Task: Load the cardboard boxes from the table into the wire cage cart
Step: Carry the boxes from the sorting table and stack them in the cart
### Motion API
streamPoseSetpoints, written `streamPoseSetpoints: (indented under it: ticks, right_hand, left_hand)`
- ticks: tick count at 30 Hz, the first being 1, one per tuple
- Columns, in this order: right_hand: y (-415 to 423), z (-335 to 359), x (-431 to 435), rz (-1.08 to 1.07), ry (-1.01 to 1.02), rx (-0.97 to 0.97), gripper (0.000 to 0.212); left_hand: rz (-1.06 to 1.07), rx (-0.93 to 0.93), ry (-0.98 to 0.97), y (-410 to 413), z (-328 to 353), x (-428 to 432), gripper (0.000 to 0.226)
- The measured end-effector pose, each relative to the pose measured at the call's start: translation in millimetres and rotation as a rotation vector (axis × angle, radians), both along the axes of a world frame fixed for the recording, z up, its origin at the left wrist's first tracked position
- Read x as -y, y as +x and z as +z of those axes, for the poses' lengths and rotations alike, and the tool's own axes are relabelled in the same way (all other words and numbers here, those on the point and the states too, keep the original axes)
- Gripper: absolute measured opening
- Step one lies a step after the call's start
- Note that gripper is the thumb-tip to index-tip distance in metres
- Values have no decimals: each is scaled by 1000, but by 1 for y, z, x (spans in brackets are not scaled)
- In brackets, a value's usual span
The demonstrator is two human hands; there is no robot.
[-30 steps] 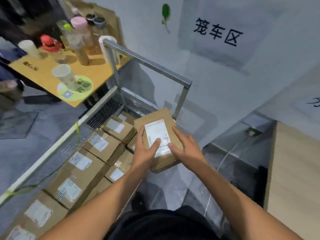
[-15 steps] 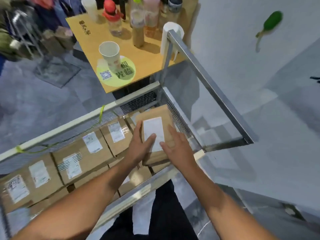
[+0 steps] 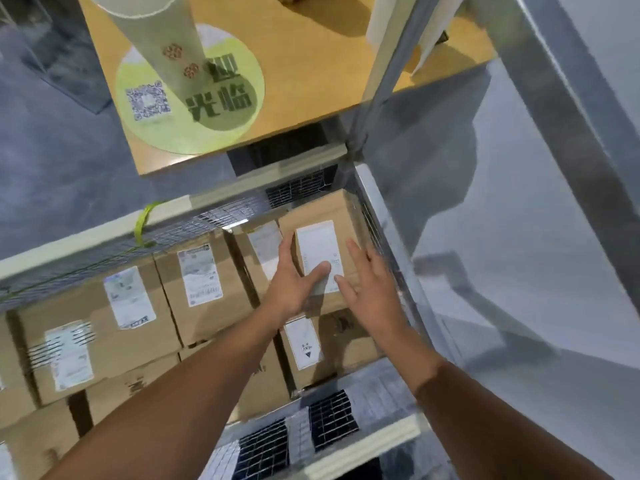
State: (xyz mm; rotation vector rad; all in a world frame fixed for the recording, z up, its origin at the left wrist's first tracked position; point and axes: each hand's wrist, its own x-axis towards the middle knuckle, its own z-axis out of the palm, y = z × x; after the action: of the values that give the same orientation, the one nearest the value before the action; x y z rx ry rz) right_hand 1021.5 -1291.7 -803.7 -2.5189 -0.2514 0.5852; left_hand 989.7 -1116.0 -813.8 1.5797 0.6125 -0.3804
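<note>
**Both hands on a box in the corner of a wire cage cart**

A person's left hand [image 3: 294,282] and right hand [image 3: 370,289] meet on a cardboard box [image 3: 322,209] inside the wire cage cart [image 3: 221,210]. The box is in the corner at about 1 o'clock from the wearer, with the mesh wall just beside it at its 3 o'clock. The left hand clasps the box's 9 o'clock edge, fingers down the side and thumb laid across the white label [image 3: 317,244] on top. The right hand lies flat on the lid, fingers straight and spread, thumb touching the label. The box stands higher than its neighbours; whether it rests on those beneath cannot be told. A lower box [image 3: 339,344] lies at its 6 o'clock. To its 9 o'clock, packed boxes [image 3: 204,282] fill the cart in rows, side by side. A green tie [image 3: 142,223] is looped round the top rail at 10 o'clock, and bare mesh floor [image 3: 332,420] shows at 6 o'clock. Beyond the cart at 12 o'clock stands a wooden table [image 3: 311,98] bearing a paper cup [image 3: 156,39] on a round green sticker [image 3: 194,133] printed with a QR code
</note>
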Motion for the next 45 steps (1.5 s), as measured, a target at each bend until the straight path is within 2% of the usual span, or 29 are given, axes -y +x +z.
streamPoseSetpoints:
  ticks: [5, 8, 13, 17, 21, 24, 29, 33, 38, 42, 45]
  right_hand:
    - [12, -64, -8, 2, 12, 42, 71]
    - [21, -89, -5, -1, -29, 82, 70]
    - [42, -115, 3, -18, 97, -42, 73]
    - [39, -127, 3, -51, 199, -101, 72]
    - [49, -139, 4, -91, 248, -211, 69]
    - [57, -148, 2, -106, 192, -235, 69]
    - [66, -182, -1, -14, -10, -83, 69]
    - [62, -199, 2, 13, -84, 10, 67]
    - [61, -190, 0, 11, -103, -13, 64]
    - [41, -158, -7, -53, -139, -27, 57]
    - [2, -106, -9, -78, -135, -108, 56]
  left_hand:
    - [102, 7, 75, 10, -68, 3, 102]
    - [88, 10, 151, 15, -94, 7, 105]
    - [89, 66, 416, 18, -111, 22, 89]
    - [99, 88, 504, 8, -125, 25, 85]
    - [39, 10, 704, 11, -140, 28, 79]
    - [-8, -1, 832, 16, -150, 33, 72]
    - [-159, -47, 1031, 27, -170, 29, 69]
    - [-218, -54, 1060, 30, -176, 29, 73]
    - [-256, -94, 1020, 31, -168, 25, 72]
    - [-310, -82, 915, 26, -146, 9, 64]
    - [-348, -25, 881, -9, -95, -6, 75]
